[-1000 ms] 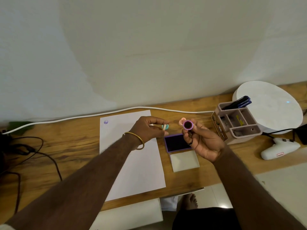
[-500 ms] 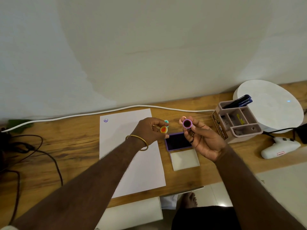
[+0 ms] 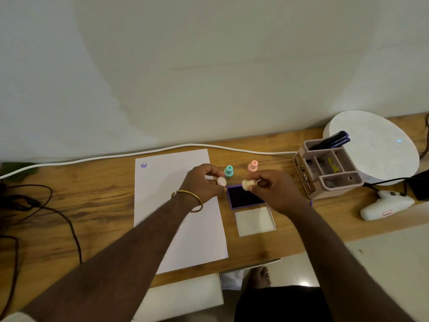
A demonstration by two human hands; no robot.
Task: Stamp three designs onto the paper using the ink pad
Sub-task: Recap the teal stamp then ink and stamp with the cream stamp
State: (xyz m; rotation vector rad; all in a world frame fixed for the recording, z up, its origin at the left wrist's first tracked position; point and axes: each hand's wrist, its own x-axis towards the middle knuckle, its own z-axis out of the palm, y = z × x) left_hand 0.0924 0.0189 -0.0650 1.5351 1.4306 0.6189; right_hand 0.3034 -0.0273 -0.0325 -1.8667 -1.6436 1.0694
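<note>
Head view of a wooden desk; a white paper lies at centre-left with 1 purple impression near its far left corner, so by this count 2 designs remain. The open ink pad sits just beside the paper's right edge, its detached lid on the near side. The right hand pinches a cream stamp on its side over the far part of the pad; the left hand pinches a small pale cap at the fingertips, apparently the stamp's cover, though this is too small to confirm. A teal stamp and a pink stamp stand upright beyond the pad, untouched.

Risks, as judgement: the stamp lies sideways, so a tilted press on the pad could ink only 1 edge of the face and print a partial design; the left forearm crosses the paper and could drag the sheet, shifting or smearing a print; the standing stamps are close to both hands and could be knocked over; an inked face carried low across the sheet could leave a stray mark.
</note>
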